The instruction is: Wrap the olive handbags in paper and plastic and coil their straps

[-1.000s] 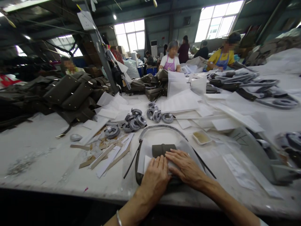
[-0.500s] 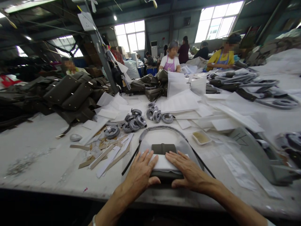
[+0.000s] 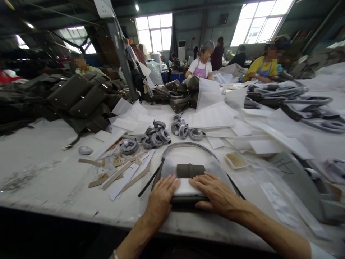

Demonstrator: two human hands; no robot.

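Note:
A dark olive handbag lies at the table's near edge, its arched handle wrapped and pointing away from me. Across the bag is a folded white foam sheet, just below an olive strap tab. My left hand rests flat on the left end of the sheet with its fingers stretched out. On the right end, my right hand lies palm down, fingers extended and thumb near the bag's front edge. Neither hand grips anything. The palms hide both ends of the sheet.
Left of the bag are cardboard and paper strips. Beyond it sit coiled wrapped straps and white foam sheets. A small tray and a grey tape dispenser-like object stand right. Olive bags are piled left; co-workers sit opposite.
My left thumb has tucked in toward the bag's side, and the right fingers have shifted slightly over the sheet. The whole view has moved a little.

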